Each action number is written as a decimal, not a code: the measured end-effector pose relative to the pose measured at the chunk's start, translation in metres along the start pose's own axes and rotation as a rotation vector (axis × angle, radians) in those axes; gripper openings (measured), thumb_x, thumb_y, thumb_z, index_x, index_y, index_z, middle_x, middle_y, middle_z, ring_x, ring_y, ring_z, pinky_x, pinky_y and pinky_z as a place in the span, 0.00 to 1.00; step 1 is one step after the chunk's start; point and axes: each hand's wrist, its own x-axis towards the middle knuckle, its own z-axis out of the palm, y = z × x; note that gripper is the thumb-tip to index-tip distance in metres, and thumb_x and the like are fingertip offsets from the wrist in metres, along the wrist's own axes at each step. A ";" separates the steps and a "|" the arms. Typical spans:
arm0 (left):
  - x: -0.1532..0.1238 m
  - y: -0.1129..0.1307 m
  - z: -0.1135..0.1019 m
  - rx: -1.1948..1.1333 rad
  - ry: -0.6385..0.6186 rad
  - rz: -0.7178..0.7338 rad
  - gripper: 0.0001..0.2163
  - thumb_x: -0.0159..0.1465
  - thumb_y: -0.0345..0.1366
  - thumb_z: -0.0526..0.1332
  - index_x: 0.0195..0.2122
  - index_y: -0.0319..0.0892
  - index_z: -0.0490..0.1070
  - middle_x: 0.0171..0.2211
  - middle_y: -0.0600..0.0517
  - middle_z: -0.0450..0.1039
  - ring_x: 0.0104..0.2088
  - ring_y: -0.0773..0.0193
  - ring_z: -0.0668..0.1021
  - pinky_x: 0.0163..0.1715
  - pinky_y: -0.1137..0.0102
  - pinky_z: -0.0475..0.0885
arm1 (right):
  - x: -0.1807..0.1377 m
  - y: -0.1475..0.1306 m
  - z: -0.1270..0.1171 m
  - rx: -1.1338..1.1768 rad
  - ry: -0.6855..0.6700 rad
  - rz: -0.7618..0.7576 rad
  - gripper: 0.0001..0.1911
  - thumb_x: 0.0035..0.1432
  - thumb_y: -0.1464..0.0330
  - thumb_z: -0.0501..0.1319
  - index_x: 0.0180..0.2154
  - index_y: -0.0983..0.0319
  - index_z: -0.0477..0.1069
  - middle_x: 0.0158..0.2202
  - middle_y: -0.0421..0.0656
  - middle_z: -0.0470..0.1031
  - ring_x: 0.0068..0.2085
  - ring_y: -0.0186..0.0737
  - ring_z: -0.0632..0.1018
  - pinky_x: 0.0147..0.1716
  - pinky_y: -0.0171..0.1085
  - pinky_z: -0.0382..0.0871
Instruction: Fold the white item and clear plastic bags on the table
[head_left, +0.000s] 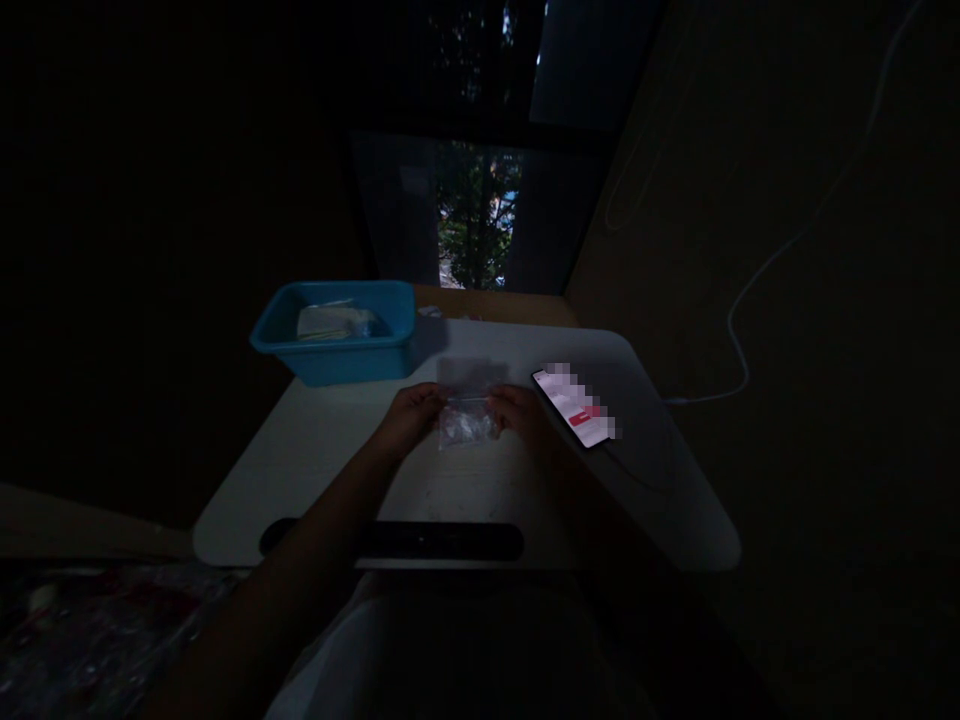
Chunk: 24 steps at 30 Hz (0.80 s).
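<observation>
A small clear plastic bag (466,424) is stretched between my two hands above the white table. Its left edge is pinched by my left hand (415,410), whose fingers are closed. My right hand (514,408) grips the opposite edge, also with closed fingers. A pale line runs across the bag at finger height, and its lower part looks crinkled and shiny. Whatever may be inside the bag is too dim to make out. Just right of my right hand lies a phone (574,408) with its screen lit.
At the table's back left stands a blue plastic basin (345,360) holding pale folded items (330,320). A dark slot (450,541) runs along the front of the white table (315,450). A white cable (739,330) hangs by the right wall. Behind is a window (476,215).
</observation>
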 end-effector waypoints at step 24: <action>-0.002 0.003 -0.001 0.000 0.004 0.009 0.07 0.40 0.29 0.62 0.22 0.36 0.72 0.17 0.53 0.70 0.16 0.71 0.68 0.16 0.75 0.61 | 0.006 0.011 -0.003 0.005 -0.002 -0.083 0.09 0.43 0.65 0.54 0.26 0.64 0.68 0.15 0.34 0.61 0.18 0.26 0.62 0.18 0.28 0.54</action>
